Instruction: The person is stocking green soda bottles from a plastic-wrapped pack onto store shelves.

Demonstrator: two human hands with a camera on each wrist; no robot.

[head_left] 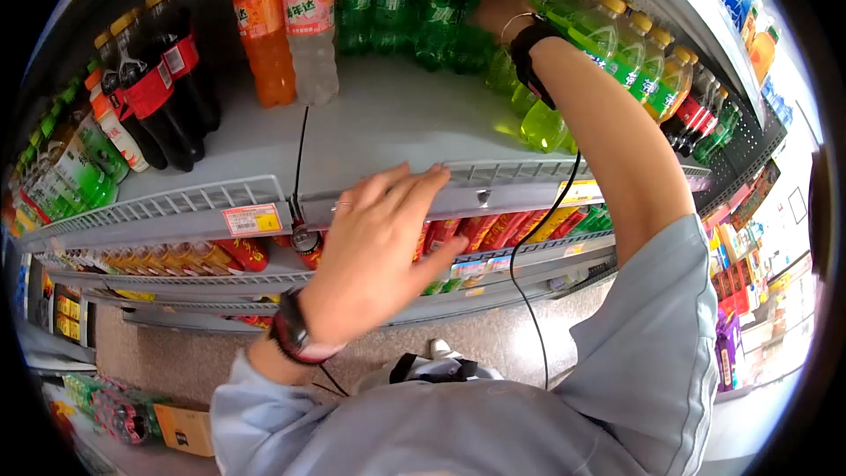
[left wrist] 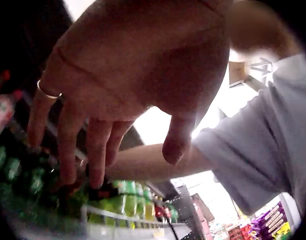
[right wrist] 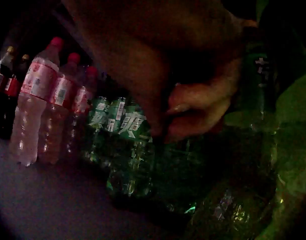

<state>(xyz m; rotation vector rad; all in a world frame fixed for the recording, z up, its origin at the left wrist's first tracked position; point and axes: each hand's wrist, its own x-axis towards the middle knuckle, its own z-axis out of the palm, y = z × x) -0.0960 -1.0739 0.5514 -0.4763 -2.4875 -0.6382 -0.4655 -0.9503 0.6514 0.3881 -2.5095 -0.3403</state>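
In the head view my right hand (head_left: 504, 13) reaches deep into the shelf among green soda bottles (head_left: 441, 22). The right wrist view is dark; there the curled fingers (right wrist: 203, 107) and thumb grip the upper part of a green bottle (right wrist: 175, 172), its neck and cap hidden by the hand. Yellow-capped bottles of bright green drink (head_left: 546, 128) stand close beside this hand. My left hand (head_left: 374, 251) is held palm down over the shelf's front rail, fingers straight and spread, holding nothing. Its palm and ringed finger show in the left wrist view.
An orange soda bottle (head_left: 269, 53) and a pale pink-labelled bottle (head_left: 310, 44) stand left of the green ones. Dark cola bottles (head_left: 167, 88) are farther left. A wire rail (head_left: 176, 207) edges the shelf, red cans (head_left: 480, 231) sit below, and a black cable (head_left: 520, 291) hangs down.
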